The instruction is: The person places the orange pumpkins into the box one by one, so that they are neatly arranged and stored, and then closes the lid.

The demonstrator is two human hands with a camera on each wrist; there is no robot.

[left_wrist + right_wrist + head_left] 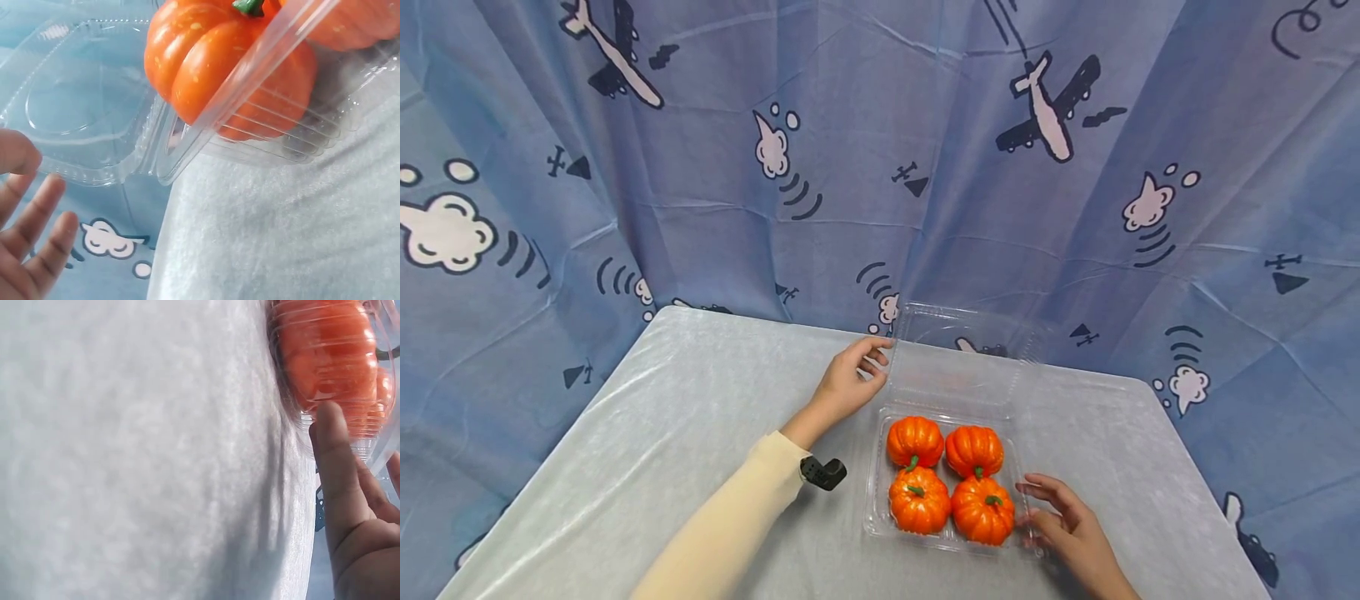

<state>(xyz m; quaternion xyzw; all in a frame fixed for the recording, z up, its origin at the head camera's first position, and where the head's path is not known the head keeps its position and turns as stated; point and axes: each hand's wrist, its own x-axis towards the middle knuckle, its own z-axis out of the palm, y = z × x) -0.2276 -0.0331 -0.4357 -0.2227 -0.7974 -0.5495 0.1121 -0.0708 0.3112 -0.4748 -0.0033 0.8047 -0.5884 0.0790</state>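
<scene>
Left hand point(848, 382), grip relaxed and holding nothing, touched the clear lid point(958, 360); right hand point(1070, 525), grip likewise relaxed, steadied the pumpkin tray point(874, 500).

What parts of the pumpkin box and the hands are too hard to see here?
- Left hand: head view cannot settle whether its fingertips touch the clear lid; left wrist view cuts the hand off at the edge.
- Right hand: cut off at the bottom edge in the head view.
- Pumpkins: blurred through the plastic in the right wrist view.
</scene>
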